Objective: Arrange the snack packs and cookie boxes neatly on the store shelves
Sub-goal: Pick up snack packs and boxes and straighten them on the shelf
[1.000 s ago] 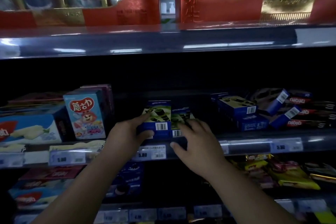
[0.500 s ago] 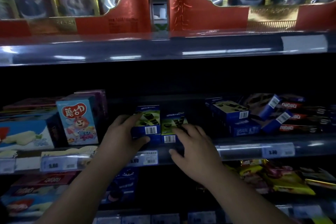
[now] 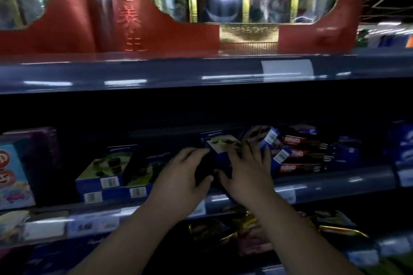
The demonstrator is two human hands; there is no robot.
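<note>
Holding a blue cookie box (image 3: 220,152) near the front edge of the middle shelf (image 3: 335,179).
Your left hand (image 3: 178,182) curls its fingers round the box's left side; your right hand (image 3: 248,177) presses on its right side, fingers spread wide.

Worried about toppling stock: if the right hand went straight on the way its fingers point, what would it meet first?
Likely the tilted blue box just past the right hand, leaning among jumbled packs; depth is unclear.
</note>
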